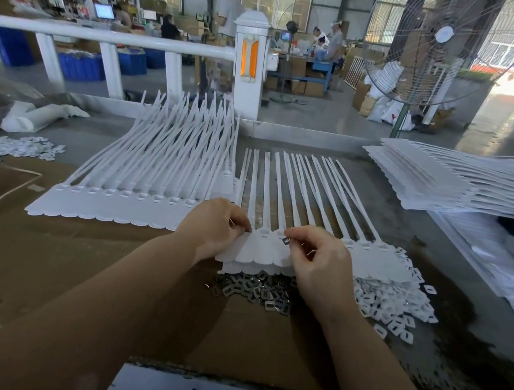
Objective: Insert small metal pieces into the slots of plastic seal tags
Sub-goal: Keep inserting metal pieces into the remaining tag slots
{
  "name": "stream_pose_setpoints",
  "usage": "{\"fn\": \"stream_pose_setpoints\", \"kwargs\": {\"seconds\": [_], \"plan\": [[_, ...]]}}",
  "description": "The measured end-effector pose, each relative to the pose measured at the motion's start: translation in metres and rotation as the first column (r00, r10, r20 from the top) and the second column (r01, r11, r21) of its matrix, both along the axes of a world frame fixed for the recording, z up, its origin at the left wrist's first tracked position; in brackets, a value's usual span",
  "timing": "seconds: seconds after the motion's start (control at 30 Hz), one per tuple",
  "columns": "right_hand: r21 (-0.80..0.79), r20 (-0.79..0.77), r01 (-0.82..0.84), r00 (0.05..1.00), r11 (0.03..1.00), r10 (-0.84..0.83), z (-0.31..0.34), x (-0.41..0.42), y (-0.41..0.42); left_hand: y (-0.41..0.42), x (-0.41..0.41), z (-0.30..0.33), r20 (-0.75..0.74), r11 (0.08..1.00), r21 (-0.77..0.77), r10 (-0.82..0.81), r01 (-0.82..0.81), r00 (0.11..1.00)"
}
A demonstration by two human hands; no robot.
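A strip of joined white plastic seal tags (366,262) lies in front of me, its long tails fanning away. My left hand (213,230) pinches the strip's left end near its slots. My right hand (317,259) pinches a small dark metal piece (286,240) just above a tag's slot, more of them possibly tucked in its curled fingers. A heap of loose metal pieces (254,289) lies just under the strip's near edge.
Another tag strip (113,209) lies to the left, and a tall stack of strips (442,184) sits at the right. White plastic caps (387,306) are heaped right of the metal pieces, more (21,145) at far left. A cord (2,198) crosses the cardboard.
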State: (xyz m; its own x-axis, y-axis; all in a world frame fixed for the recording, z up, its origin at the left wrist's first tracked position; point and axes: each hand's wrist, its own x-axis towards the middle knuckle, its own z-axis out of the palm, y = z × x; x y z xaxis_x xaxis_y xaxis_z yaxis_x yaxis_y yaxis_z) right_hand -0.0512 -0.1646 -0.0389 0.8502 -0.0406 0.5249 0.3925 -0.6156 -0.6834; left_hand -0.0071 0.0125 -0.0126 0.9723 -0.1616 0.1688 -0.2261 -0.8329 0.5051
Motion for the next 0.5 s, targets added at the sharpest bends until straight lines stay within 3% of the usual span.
{"fn": "stream_pose_setpoints", "kwargs": {"seconds": [0.5], "plan": [[0.002,0.006,-0.002,1.0,1.0,0.002,-0.0011,-0.0003,-0.0001,0.001,0.0018,-0.0037,0.019,1.0,-0.006,-0.002,0.002,1.0]]}}
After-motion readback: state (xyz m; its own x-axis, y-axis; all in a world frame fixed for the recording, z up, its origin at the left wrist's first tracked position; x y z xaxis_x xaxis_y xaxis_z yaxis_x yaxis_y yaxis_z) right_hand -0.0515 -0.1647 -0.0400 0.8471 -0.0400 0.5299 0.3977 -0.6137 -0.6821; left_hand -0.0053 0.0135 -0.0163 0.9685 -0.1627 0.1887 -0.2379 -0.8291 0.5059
